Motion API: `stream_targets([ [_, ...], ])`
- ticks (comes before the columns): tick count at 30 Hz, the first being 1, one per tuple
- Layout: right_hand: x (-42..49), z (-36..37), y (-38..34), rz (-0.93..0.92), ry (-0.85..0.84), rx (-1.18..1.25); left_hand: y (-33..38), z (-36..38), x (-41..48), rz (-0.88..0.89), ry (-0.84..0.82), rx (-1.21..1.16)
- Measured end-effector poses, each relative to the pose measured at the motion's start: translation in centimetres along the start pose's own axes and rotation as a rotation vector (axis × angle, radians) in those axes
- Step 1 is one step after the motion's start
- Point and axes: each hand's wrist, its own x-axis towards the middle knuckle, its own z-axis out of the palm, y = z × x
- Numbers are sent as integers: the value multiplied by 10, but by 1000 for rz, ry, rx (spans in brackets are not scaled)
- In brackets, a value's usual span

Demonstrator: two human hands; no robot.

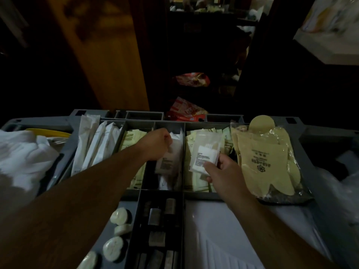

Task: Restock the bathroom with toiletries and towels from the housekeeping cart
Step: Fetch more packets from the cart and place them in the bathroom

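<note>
So the person's left hand (156, 144) is down in the narrow middle slot of the cart tray (85, 115). Its grip looks curled round the top end of a white sachet (174, 150) that leans on end, long axis running away from them. The sachet's right at the fingertips, so the pull is probably straight up and back. The right hand (223, 171) is one slot over, grip pinching a clear swab packet (206, 152) by its lower corner, so left's nearer.
</note>
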Motion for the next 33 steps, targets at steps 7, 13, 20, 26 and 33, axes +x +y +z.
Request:
stream_targets([
  [7,-5,7,-5,-9,-30,-4,-13,8,-26,-116,-11,-467],
  [13,-8,10,-7,-21,-27,-19,-26,15,-52,-9,-236,-355],
  [20,-14,5,-10,-9,-34,-15,-32,2,-74,16,-317,-444],
  [26,-17,2,-14,4,-26,26,-30,0,-81,-46,-206,-538],
  [33,-22,0,-13,16,-20,71,-27,8,-89,-94,76,-634],
])
